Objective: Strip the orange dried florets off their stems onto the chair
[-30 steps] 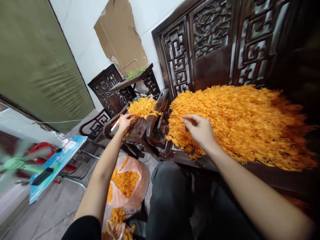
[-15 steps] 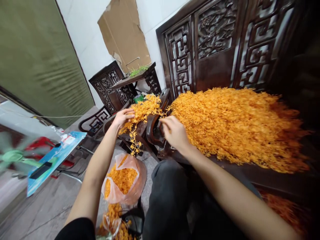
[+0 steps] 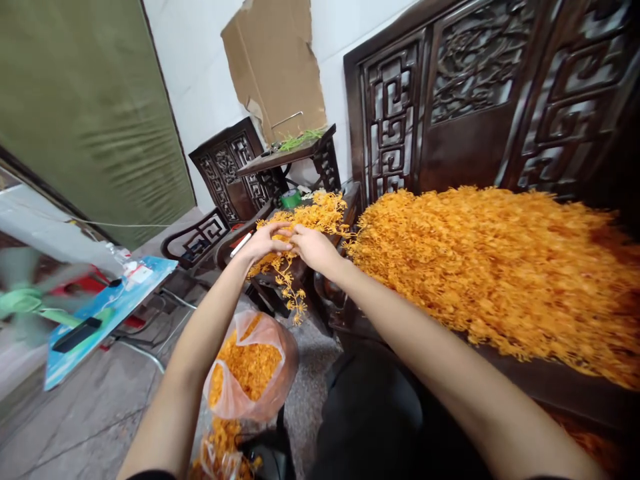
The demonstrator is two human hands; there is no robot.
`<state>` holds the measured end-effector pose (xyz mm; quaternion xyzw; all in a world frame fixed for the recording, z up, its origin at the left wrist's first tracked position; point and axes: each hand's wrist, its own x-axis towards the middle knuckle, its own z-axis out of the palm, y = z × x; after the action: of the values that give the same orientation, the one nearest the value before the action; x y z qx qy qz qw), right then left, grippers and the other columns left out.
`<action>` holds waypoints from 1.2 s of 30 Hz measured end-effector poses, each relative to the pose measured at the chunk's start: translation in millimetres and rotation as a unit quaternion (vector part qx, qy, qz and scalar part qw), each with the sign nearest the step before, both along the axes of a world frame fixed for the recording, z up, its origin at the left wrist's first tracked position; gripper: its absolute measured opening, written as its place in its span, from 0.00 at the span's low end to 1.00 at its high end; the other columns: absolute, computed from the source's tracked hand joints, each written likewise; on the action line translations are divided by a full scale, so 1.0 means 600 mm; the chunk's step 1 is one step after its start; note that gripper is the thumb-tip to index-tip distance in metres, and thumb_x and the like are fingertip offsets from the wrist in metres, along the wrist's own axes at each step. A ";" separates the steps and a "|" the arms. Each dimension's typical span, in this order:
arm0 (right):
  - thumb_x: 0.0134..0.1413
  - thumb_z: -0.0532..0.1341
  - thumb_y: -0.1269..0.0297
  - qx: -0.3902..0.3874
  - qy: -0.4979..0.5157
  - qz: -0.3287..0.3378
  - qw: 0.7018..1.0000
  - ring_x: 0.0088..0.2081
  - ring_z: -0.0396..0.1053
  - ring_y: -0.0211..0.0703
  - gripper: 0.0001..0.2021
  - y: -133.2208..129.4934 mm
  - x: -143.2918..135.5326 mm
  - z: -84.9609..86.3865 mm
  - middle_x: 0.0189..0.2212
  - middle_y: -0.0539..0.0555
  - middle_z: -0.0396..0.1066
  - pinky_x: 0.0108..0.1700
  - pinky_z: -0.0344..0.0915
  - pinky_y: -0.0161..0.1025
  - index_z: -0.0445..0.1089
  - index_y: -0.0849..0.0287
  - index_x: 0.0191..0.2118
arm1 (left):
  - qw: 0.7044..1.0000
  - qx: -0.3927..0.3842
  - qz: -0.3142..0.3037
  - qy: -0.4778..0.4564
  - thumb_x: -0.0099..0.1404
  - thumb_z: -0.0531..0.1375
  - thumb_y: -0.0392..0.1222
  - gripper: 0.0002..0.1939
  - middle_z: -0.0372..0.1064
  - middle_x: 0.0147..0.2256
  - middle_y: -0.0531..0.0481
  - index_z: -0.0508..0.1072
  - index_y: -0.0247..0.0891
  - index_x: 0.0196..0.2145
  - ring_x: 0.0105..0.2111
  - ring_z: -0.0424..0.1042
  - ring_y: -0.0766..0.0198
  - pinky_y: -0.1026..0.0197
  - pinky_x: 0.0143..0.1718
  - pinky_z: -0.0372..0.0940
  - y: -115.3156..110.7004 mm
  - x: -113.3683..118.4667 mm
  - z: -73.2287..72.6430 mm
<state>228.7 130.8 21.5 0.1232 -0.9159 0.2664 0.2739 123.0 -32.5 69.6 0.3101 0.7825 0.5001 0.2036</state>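
My left hand (image 3: pixel 270 241) rests at the near edge of a small heap of orange plastic sprigs (image 3: pixel 320 212), fingers apart and pointing right. Beside it, my right hand (image 3: pixel 313 248) has its fingers bent together, the tips meeting the left fingers; what they hold, if anything, is too small to make out. A strand of sprigs (image 3: pixel 290 287) hangs below both hands. To the right, a large pile of the same orange pieces (image 3: pixel 480 260) covers the dark wooden bench (image 3: pixel 540 373). Below the hands stands a pinkish plastic bag (image 3: pixel 287 367) with orange pieces inside.
A blue-topped table (image 3: pixel 120 300) with a black object on it and a green fan (image 3: pixel 23 300) stand at the left. Green stems (image 3: pixel 300 140) lie on a dark side table (image 3: pixel 270 160). More orange pieces (image 3: pixel 223 443) sit on the floor.
My right hand has moved left, away from the large pile's edge, and now meets my left hand over the small heap. The view has shifted slightly.
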 end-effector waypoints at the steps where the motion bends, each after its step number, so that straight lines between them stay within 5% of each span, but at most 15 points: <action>1: 0.66 0.58 0.68 -0.003 0.005 0.002 1.000 0.42 0.74 0.49 0.11 0.005 -0.002 -0.003 0.48 0.61 0.75 0.46 0.67 0.43 0.78 0.61 0.46 | 1.000 -0.002 -0.008 0.003 0.45 0.74 0.33 0.42 0.73 0.53 0.39 0.72 0.38 0.59 0.33 0.78 0.64 0.67 0.26 0.68 0.000 0.001 0.002; 9: 0.56 0.64 0.70 -0.096 0.049 -0.007 0.994 0.31 0.68 0.43 0.07 0.023 -0.021 -0.018 0.28 0.54 0.73 0.40 0.64 0.40 0.73 0.59 0.27 | 0.999 0.021 -0.034 -0.022 0.50 0.73 0.33 0.37 0.70 0.57 0.32 0.71 0.34 0.58 0.38 0.80 0.57 0.59 0.36 0.74 0.000 0.013 -0.002; 16: 0.57 0.62 0.65 -0.268 0.175 -0.006 0.947 0.35 0.71 0.43 0.06 0.038 0.023 -0.041 0.34 0.54 0.75 0.39 0.67 0.39 0.72 0.58 0.30 | 0.996 0.079 -0.033 -0.024 0.49 0.70 0.29 0.34 0.69 0.59 0.35 0.72 0.38 0.55 0.49 0.79 0.54 0.56 0.47 0.73 0.004 0.026 -0.025; 21: 0.54 0.65 0.59 -0.413 0.150 -0.040 0.897 0.33 0.72 0.41 0.08 0.062 0.060 -0.038 0.34 0.54 0.76 0.37 0.69 0.40 0.73 0.58 0.31 | 0.997 0.049 -0.028 0.056 0.52 0.67 0.28 0.30 0.68 0.60 0.36 0.74 0.37 0.54 0.52 0.76 0.52 0.54 0.46 0.74 0.019 0.022 -0.048; 25: 0.50 0.65 0.63 -0.462 0.224 -0.129 0.848 0.38 0.75 0.44 0.08 0.155 0.080 -0.045 0.36 0.56 0.77 0.42 0.71 0.42 0.66 0.57 0.26 | 0.964 -0.043 -0.026 0.263 0.59 0.64 0.32 0.24 0.74 0.54 0.41 0.76 0.40 0.54 0.52 0.76 0.53 0.50 0.55 0.70 0.011 0.037 -0.038; 29: 0.45 0.65 0.67 -0.425 0.225 -0.358 0.801 0.31 0.72 0.45 0.07 0.316 0.135 -0.094 0.28 0.52 0.72 0.40 0.71 0.45 0.64 0.56 0.25 | 0.894 -0.111 0.041 0.432 0.69 0.59 0.44 0.19 0.72 0.58 0.44 0.77 0.46 0.56 0.62 0.67 0.50 0.46 0.68 0.56 -0.020 0.075 -0.033; 33: 0.48 0.63 0.67 -0.263 0.179 -0.473 0.822 0.33 0.71 0.48 0.11 0.438 0.224 -0.152 0.30 0.52 0.72 0.48 0.70 0.52 0.75 0.60 0.40 | 0.860 -0.250 0.182 0.405 0.64 0.62 0.62 0.42 0.49 0.72 0.35 0.59 0.44 0.71 0.70 0.50 0.32 0.29 0.66 0.51 -0.036 0.080 -0.078; 36: 0.50 0.63 0.66 -0.186 0.083 -0.494 0.845 0.43 0.72 0.55 0.14 0.469 0.268 -0.182 0.38 0.59 0.75 0.56 0.65 0.58 0.78 0.61 0.43 | 0.855 -0.353 0.144 0.351 0.64 0.58 0.68 0.50 0.37 0.74 0.30 0.47 0.42 0.75 0.71 0.45 0.28 0.25 0.63 0.51 -0.027 0.039 -0.116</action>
<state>389.3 412.3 -87.4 -0.3775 -0.7626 0.2499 0.4620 146.1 -48.5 0.0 0.2559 0.9620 0.0717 -0.0628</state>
